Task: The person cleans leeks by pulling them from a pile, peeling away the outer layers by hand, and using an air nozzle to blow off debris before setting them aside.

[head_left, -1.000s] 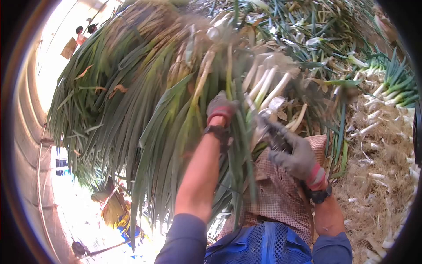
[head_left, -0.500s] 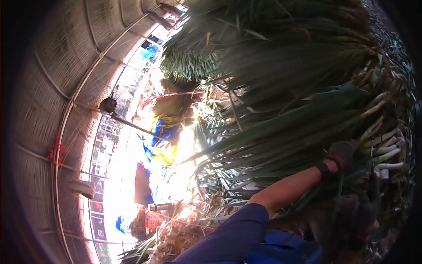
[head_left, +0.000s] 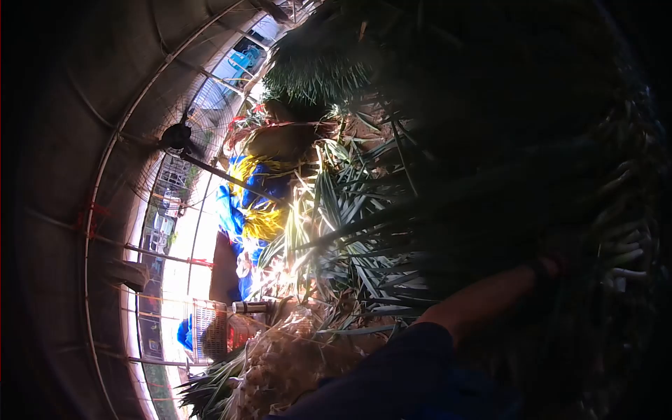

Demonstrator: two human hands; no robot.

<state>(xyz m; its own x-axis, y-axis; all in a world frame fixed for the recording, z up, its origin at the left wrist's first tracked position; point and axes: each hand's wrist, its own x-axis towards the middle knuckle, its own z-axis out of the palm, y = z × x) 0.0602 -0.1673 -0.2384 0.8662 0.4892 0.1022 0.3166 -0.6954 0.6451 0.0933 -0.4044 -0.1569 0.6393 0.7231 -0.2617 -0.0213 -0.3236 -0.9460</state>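
Note:
My left hand (head_left: 551,266), with a dark band at the wrist, reaches in from below to the green onions (head_left: 392,217). It is beside their white stalk ends (head_left: 625,255). Deep shadow hides its fingers, so its grip cannot be made out. The long leaves fan out toward the middle of the view. My right hand cannot be made out in the dark lower right.
A fan (head_left: 175,136) stands at the left under a curved, ribbed cover. Blue and yellow material (head_left: 262,217) lies near the middle. A pale basket (head_left: 210,329) and a heap of pale, dry-looking material (head_left: 287,364) are low in view. More leaf bundles (head_left: 315,73) lie above.
The onions and my hands have become much darker, while the bright background shows more clearly. Background things have shifted slightly in view. My right hand, visible earlier, is lost in shadow.

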